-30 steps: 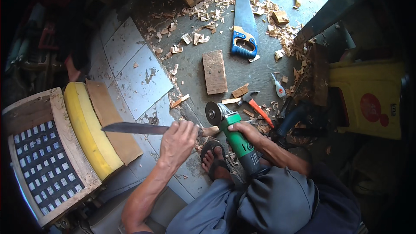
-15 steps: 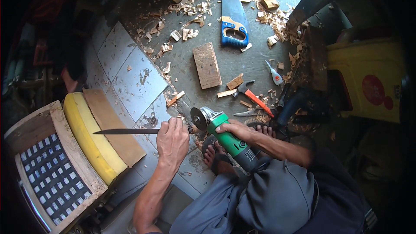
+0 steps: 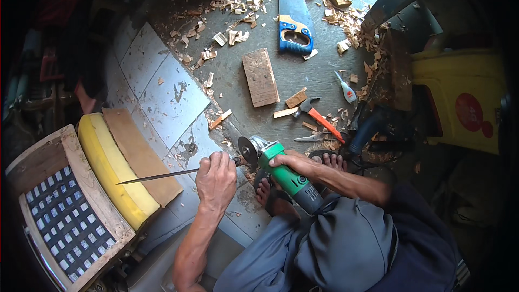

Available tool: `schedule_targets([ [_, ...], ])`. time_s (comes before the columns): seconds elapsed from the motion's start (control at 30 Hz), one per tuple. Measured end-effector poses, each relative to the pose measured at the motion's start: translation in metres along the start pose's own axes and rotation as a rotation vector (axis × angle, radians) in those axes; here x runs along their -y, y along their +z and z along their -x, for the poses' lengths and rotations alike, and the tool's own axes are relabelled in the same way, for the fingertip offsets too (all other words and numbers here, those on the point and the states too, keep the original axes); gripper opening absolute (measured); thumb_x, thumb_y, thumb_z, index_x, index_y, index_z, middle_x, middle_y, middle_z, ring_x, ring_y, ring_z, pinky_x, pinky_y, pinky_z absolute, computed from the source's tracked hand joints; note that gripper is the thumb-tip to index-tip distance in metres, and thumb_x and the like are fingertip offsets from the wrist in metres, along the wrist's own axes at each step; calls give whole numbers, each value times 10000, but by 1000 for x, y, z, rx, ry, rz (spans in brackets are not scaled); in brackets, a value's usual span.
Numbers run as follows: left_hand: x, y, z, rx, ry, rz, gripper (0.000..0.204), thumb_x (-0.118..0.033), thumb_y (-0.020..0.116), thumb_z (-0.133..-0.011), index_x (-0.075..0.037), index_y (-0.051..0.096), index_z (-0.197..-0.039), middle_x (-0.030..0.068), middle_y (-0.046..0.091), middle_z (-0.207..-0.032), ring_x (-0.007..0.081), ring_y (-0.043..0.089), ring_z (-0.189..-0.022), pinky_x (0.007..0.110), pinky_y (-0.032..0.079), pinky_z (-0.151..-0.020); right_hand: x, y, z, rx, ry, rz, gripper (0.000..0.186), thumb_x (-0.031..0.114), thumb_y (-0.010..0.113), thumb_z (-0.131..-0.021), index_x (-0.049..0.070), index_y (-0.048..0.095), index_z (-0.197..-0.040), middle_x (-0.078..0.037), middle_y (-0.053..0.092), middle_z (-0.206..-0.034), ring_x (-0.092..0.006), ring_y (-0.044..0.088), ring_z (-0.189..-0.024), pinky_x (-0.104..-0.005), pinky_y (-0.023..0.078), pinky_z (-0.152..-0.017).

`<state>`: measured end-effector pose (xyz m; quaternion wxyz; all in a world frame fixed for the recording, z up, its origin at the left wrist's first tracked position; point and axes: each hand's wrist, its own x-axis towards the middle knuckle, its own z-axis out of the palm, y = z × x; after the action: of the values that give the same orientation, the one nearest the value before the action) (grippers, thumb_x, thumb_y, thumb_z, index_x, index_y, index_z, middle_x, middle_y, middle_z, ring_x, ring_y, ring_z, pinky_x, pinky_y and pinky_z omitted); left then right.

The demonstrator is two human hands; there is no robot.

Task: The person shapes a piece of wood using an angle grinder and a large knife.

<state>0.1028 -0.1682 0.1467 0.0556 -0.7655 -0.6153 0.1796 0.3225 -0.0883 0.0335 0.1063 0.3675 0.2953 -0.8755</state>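
Observation:
My left hand (image 3: 216, 181) is closed around a long, dark, pointed knife blade (image 3: 162, 175). Its narrow edge faces up, and the tip points left above a yellow cushion. Past my fist, the blade's short dark end sits close by the disc (image 3: 248, 150) of a green angle grinder (image 3: 286, 174). Whether disc and metal touch, I cannot tell. My right hand (image 3: 297, 164) grips the grinder's body, thumb on top, with its rear end resting against my trousers. Part of the blade is hidden inside my left fist.
A blue-handled handsaw (image 3: 295, 35), wooden block (image 3: 260, 78), orange-handled hammer (image 3: 324, 123) and small white bottle (image 3: 346, 87) lie ahead among wood chips. At left stand the yellow cushion (image 3: 116, 170) and a wooden frame with woven straps (image 3: 70, 221). A yellow container (image 3: 457, 97) is at right. My feet are below the grinder.
The blade has rolled in my left hand from showing its broad side to showing its thin edge, and its tip has dipped slightly. The grinder has hardly moved.

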Motion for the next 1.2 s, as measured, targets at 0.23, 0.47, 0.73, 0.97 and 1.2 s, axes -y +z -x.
schedule_targets([
  [0.23,-1,3,1,-12,13,-22,75,-167,610,-786,-119,652,-747,25,537,-793,202,543,-891,380,408,-860,-1,0,-2,6,-45,-2,574,462,640,-844,4,602,-1187,-100,651,-1024,-186,618,-869,-326,488,-753],
  [0.47,0,4,0,-20,21,-21,76,-169,608,-788,-120,645,-744,26,520,-789,203,538,-894,385,408,-866,-4,-3,-7,-9,-58,24,578,474,633,-843,14,600,-1191,-107,649,-1006,-193,619,-857,-334,488,-738],
  [0.73,-13,8,-1,-76,51,128,43,-146,612,-768,-121,631,-739,17,532,-790,189,548,-848,355,385,-806,4,0,4,-44,-51,52,602,466,647,-836,-5,585,-1206,-121,653,-984,-198,635,-858,-336,508,-750],
  [0.97,-1,18,5,-59,-25,44,75,-164,598,-802,-139,632,-740,7,535,-795,183,544,-875,344,369,-840,15,-2,14,-82,-112,-77,528,411,653,-861,-26,562,-1143,-165,656,-902,-221,686,-683,-336,579,-583],
  [1.2,0,10,-11,-68,10,12,24,-144,609,-779,-134,630,-773,13,520,-791,184,544,-863,359,364,-826,13,0,9,-66,-98,-131,536,409,672,-863,-16,539,-1161,-152,638,-921,-218,684,-683,-343,582,-579],
])
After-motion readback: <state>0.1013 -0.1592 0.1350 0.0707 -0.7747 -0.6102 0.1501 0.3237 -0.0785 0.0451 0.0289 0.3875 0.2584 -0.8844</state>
